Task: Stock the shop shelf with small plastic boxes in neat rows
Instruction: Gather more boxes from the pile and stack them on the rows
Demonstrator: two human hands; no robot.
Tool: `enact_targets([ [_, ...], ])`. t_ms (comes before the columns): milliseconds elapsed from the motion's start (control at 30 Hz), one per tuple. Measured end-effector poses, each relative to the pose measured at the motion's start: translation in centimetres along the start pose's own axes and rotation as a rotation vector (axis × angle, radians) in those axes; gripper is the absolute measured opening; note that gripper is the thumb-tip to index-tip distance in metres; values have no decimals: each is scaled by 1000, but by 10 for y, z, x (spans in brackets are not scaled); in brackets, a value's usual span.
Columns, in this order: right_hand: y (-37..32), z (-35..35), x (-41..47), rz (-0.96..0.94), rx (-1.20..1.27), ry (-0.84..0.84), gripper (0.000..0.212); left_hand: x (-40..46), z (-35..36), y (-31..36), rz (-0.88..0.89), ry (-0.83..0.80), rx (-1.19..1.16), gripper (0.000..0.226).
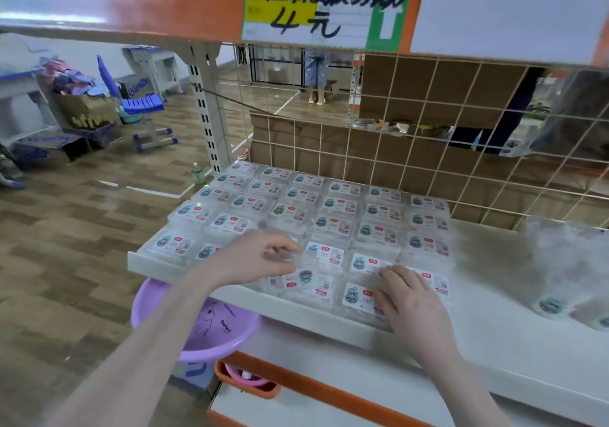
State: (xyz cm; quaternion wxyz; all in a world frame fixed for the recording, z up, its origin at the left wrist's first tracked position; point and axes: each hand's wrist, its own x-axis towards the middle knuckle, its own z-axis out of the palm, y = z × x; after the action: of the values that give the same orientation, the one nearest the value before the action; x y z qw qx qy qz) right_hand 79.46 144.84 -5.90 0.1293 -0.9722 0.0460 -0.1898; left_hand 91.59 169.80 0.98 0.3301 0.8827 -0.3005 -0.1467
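Several small clear plastic boxes (333, 225) with white labels lie in neat rows on the white shelf (514, 337), filling its left half. My left hand (260, 255) pinches a clear box (304, 280) near the front of the rows, its label turned the other way from the rest. My right hand (412, 301) rests with straight fingers on the front-row boxes (357, 298) at the right end. A clear bag (566, 271) holding more boxes lies on the shelf's right side.
A wire grid (428, 149) backs the shelf, and an upper shelf edge with a price sign (326, 8) hangs overhead. A purple basin (197, 324) sits below the shelf's left front corner. An orange tray (247, 383) is on the lower shelf.
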Motion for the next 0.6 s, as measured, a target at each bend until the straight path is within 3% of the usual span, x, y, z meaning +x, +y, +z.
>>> enact_targets([
  [100,1,0,0,2,2,-10,32,4,2,0,19,40,-12,29],
  [267,1,-1,0,-16,-17,13,32,9,8,-4,37,108,265,46],
  [600,4,1,1,35,27,-72,38,0,20,-9,-21,-49,410,62],
])
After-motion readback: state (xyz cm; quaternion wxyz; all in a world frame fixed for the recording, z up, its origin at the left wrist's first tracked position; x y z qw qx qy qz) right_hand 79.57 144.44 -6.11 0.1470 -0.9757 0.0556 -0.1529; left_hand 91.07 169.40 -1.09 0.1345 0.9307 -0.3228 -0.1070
